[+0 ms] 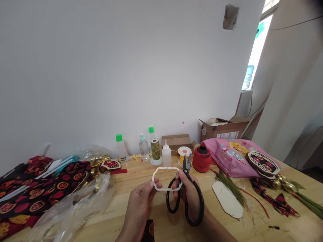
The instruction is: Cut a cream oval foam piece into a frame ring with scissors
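A thin white frame [166, 168], open in the middle with scalloped corners, is held up above the wooden table. My left hand [141, 199] is closed, pinching its left side between thumb and fingers. My right hand [189, 195] is closed around black-handled scissors [198, 205], blades pointing up and slightly apart. The thumb and fingertips of that hand also touch the frame's right end. On the table to the right lies a flat white scalloped panel [228, 200]. Just below my left hand, a scrap of dark patterned cloth [148, 231] shows at the bottom edge.
Along the wall stand a white squeeze bottle [166, 156], an olive thread spool [155, 150], a yellow spool [184, 151] and a red thread cone [202, 159]. Patterned cloth [37, 195] and plastic bags [83, 205] cover the left. A pink bag [227, 161] and cardboard box [223, 129] stand right.
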